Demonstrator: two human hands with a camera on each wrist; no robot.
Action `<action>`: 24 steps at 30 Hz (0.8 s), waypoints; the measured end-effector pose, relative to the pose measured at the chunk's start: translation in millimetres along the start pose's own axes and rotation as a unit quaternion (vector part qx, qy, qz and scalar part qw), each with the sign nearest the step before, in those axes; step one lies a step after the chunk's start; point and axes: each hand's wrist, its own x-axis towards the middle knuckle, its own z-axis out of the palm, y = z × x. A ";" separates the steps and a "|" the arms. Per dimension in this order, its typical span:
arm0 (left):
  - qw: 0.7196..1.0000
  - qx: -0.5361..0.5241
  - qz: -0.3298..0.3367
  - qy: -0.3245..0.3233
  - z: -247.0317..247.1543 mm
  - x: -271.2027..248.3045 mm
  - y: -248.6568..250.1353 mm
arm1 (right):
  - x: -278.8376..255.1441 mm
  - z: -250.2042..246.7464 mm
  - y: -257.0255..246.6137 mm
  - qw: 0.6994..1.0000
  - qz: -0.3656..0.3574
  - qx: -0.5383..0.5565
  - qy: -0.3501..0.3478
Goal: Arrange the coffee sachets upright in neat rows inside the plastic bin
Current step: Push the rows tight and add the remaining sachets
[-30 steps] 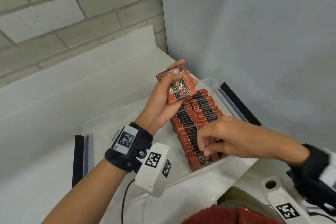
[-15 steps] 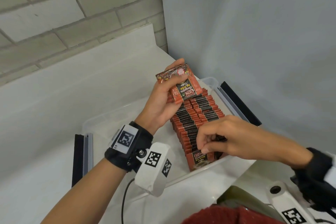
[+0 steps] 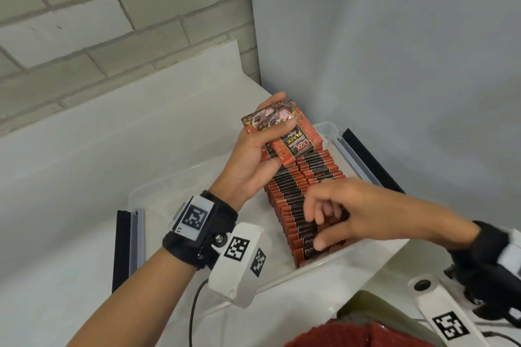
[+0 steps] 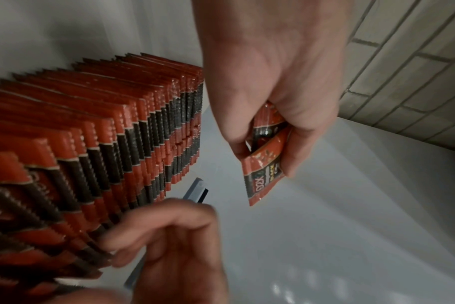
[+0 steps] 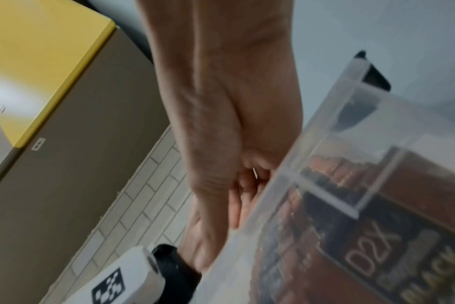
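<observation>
Looking at the sachets [image 3: 303,200] first: two packed rows stand on edge along the 3 o'clock side of the bin [image 3: 328,128], leaning on each other so they stay up. The left hand [image 3: 248,166] is clenched round a small spare bunch [image 3: 287,135], held up over the far end of the rows, I'd guess as a ready supply so the other hand can stay at the rows. The right hand [image 3: 344,211] sits on the near end with fingers bent over the sachet tops; can't tell if it's pinching one or just pressing them straight, it's blurry.

Bin's whole 9 o'clock half looks bare, so plenty of room for more rows. It sits on a white counter [image 3: 84,177], brick wall [image 3: 98,8] at 11 o'clock, grey panel at 1 o'clock. Black lid clips [image 3: 122,248] on both ends. Near bin wall sits close under the right wrist, which probably cramps it a bit.
</observation>
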 end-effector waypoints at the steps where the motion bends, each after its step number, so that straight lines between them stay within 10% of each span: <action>1: 1.000 -0.002 0.000 -0.001 0.2 0.1 -0.2 | 0.3 -3.6 -1.3 0.998 0.010 0.042 0.043; 5: 1.000 -0.012 -0.002 -0.018 0.2 0.1 -1.6 | 6.2 -14.0 2.2 0.951 0.053 0.193 0.233; 16: 0.999 0.017 -0.036 -0.036 1.6 0.0 -4.2 | 14.7 -26.9 -0.3 0.864 0.052 0.371 0.335; 24: 0.988 0.096 -0.104 -0.062 -1.5 0.3 -10.2 | 14.4 -37.8 -6.8 0.898 0.015 0.243 0.366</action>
